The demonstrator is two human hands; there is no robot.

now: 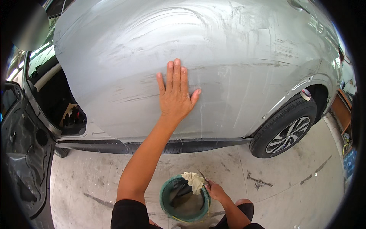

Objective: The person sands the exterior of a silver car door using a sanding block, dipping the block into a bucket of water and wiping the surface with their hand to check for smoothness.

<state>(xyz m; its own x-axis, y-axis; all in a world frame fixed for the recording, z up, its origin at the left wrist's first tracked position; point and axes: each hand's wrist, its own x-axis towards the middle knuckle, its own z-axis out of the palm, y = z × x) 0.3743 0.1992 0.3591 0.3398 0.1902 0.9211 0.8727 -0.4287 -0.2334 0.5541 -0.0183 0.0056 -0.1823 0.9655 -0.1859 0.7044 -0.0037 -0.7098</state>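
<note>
My left hand lies flat on the grey car door, its fingers stretched out and the thumb apart. The door's surface looks wet and dull, with dark scuffs and streaks above and beside the hand. Lower down, my right hand is closed at the right rim of a green bucket. A thin dark flat strip sticks up from its fingers; its exact kind I cannot make out. A pale crumpled cloth hangs over the bucket's far rim. Murky water and dark pieces show inside the bucket.
An open front door stands at the left beside the car's dark interior. To the right is the rear wheel, with a roll of tape on top of the tyre. A metal wrench-like tool lies on the stained floor.
</note>
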